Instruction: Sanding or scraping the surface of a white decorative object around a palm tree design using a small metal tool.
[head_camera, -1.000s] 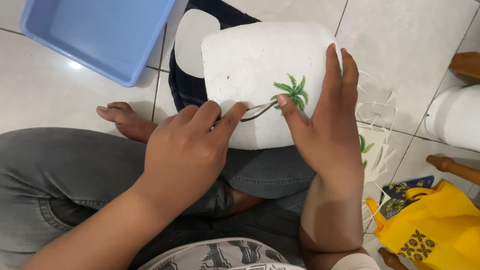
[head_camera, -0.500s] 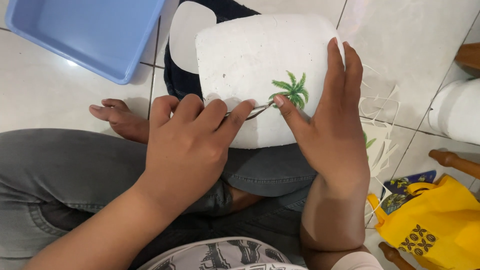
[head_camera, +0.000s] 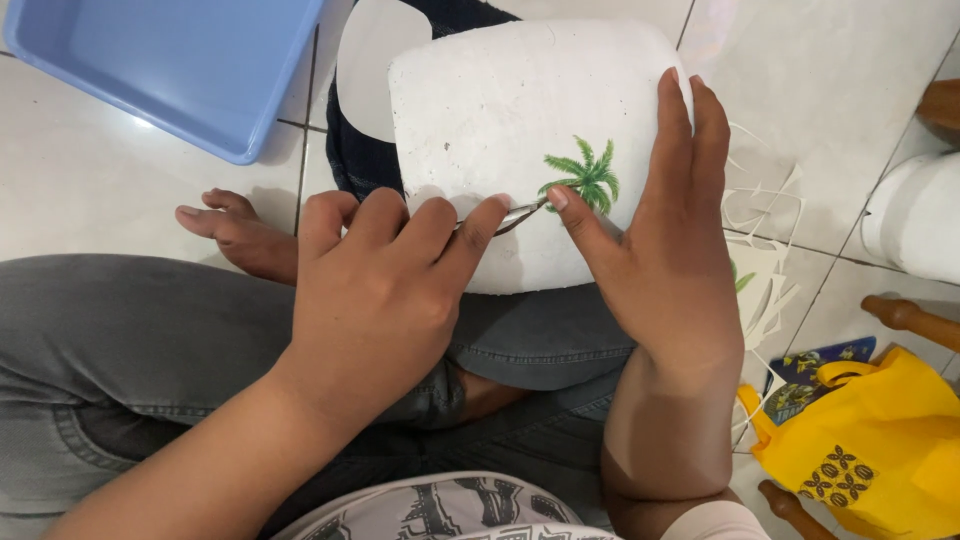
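A white rounded foam board (head_camera: 500, 110) rests on my knee, with a small green palm tree sticker (head_camera: 585, 177) on it. My left hand (head_camera: 385, 290) pinches metal tweezers (head_camera: 520, 214) whose tips reach the base of the palm sticker. My right hand (head_camera: 665, 250) grips the board's right edge, its thumb pressed beside the sticker and fingers spread up the rim. A second white board (head_camera: 362, 55) lies partly hidden behind the first.
A blue plastic tub (head_camera: 170, 65) sits on the white tiled floor at the upper left. White cut sticker sheets (head_camera: 760, 270) lie to the right, beside a yellow bag (head_camera: 880, 440), a white cylinder (head_camera: 915, 215) and wooden legs (head_camera: 910, 315). My bare foot (head_camera: 235, 235) rests left.
The board and both hands have shifted slightly left and down in view. The tweezers stay at the palm sticker, and the right thumb has closed in beside it.
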